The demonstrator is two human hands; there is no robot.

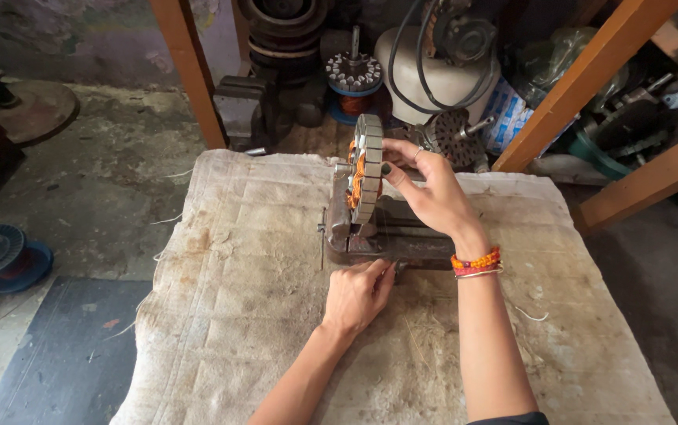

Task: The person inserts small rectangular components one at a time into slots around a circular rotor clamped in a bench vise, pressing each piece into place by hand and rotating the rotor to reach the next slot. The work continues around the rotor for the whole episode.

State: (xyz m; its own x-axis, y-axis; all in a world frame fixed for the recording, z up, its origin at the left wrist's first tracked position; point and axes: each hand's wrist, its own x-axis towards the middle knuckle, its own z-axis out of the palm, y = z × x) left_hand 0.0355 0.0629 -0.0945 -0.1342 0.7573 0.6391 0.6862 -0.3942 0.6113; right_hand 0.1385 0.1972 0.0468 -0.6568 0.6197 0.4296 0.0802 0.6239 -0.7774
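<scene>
At centre frame, the right hand (426, 189) grips the upright stator (366, 167) with fingers spread. Below it, the left hand (357, 295) curls around the winding stand (386, 240)'s handle.

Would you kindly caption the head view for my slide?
Right hand steadies a wound stator upright on a winding jig; left hand rests at its base.

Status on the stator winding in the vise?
Done: stator stands on edge in the vise, copper coils already on some slots. In hand: right hand steadies its rim; left hand rests at the vise base. Left: how many slots remain can't be told.
</scene>
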